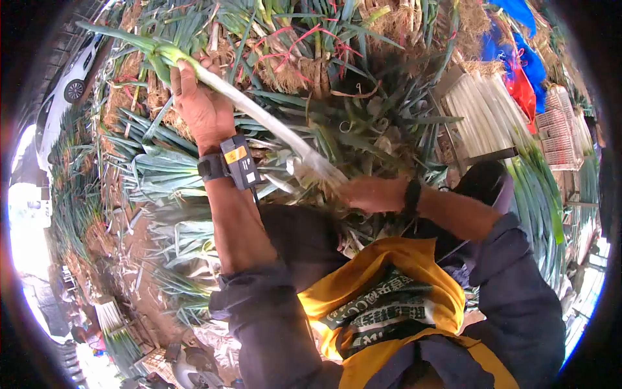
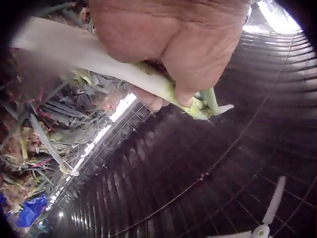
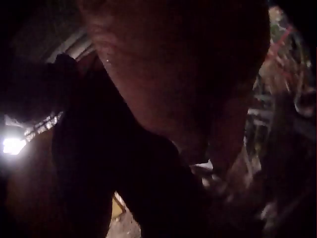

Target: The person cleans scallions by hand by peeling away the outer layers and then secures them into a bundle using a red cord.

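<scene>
A long green onion [image 1: 259, 117] with a white stalk slants across the head view, its green top at the upper left. My left hand [image 1: 202, 107] grips it just below the leaves. In the left wrist view, the fingers of that hand [image 2: 173, 44] curl round the pale stalk [image 2: 124, 69] beside the trimmed-looking green tips. At the lower, blurred root end, my right hand [image 1: 374, 194] has its fingers closed on the stalk. The right wrist view is very dark, with the right hand [image 3: 188, 74] above pale scraps and its fingertips mostly in shadow.
Bundles of untrimmed green onions with roots [image 1: 282, 68] lie ahead, some tied in red string. Loose leaves [image 1: 168, 172] are heaped at the left. On the right are cleaned white stalks [image 1: 483, 110], a red bag [image 1: 520, 91] and a pale crate [image 1: 561, 129]. A white car [image 1: 68, 84] stands far left.
</scene>
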### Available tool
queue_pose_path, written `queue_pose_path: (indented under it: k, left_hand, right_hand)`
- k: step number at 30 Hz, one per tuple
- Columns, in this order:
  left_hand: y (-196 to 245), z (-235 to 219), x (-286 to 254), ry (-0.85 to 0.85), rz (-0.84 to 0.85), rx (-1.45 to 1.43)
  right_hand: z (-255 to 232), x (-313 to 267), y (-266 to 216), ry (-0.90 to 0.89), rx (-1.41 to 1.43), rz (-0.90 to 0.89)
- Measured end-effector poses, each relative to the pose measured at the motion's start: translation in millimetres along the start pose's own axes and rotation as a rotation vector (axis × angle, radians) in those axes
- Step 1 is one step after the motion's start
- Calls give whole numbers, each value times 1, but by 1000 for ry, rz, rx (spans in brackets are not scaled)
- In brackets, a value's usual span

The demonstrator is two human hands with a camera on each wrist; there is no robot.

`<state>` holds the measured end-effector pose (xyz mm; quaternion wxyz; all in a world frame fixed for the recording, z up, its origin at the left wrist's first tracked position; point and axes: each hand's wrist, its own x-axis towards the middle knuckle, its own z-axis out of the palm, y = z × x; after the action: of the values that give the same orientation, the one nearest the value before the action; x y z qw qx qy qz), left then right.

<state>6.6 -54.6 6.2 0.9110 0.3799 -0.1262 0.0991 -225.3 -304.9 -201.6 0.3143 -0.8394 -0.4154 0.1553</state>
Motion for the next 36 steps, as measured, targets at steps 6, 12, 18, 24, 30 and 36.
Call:
queue_pose_path:
  k: [6, 12, 18, 24, 30, 36]
  left_hand:
    - [-13, 4, -11, 56, -56, 98]
    - [6, -13, 4, 117, 4, 60]
    - [7, -43, 16, 186, -15, -18]
    - [-22, -105, 19, 339, -100, 437]
    - [-72, -191, 41, -142, -132, 1381]
    - [-70, -141, 29, -112, 165, 1781]
  right_hand:
    - [10, -15, -12, -185, 149, 95]
    - [-83, 16, -52, 555, -24, 284]
    - [-134, 33, -82, 333, 530, 689]
    - [-130, 58, -52, 745, -345, 81]
    - [-144, 48, -131, 344, -664, 251]
    - [-149, 23, -162, 390, -646, 333]
